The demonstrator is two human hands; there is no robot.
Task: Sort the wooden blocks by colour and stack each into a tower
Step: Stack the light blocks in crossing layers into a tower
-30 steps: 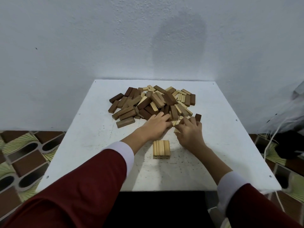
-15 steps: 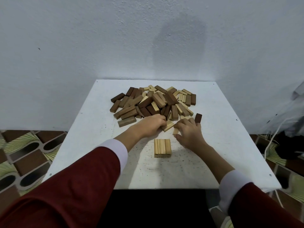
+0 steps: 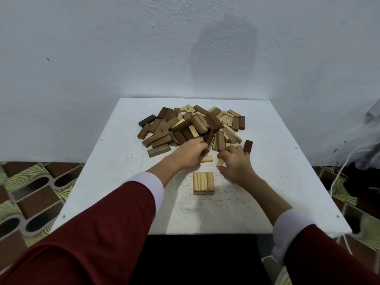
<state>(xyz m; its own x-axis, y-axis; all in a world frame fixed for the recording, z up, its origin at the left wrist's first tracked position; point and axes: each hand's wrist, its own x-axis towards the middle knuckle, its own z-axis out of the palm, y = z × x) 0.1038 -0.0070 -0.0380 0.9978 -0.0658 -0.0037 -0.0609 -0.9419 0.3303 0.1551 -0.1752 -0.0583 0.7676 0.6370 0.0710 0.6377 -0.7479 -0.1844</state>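
A pile of wooden blocks [image 3: 191, 126] in light, mid-brown and dark brown lies at the back of the white table [image 3: 115, 161]. In front of it stands a low stack of light blocks [image 3: 203, 183]. My left hand [image 3: 190, 153] is at the near edge of the pile, fingers curled over a light block [image 3: 206, 159] lying on the table. My right hand [image 3: 235, 163] pinches a small light block [image 3: 219, 162] just right of that. One dark block [image 3: 248, 146] stands apart beside my right fingers.
A white wall rises directly behind the table. Patterned floor tiles [image 3: 30, 194] show on the left. Cables and dark clutter [image 3: 357, 161] lie on the right, close to the table's edge.
Both hands have drawn back a little from the pile toward the stack. Each has pulled a light block out with it, now visible at the fingertips.
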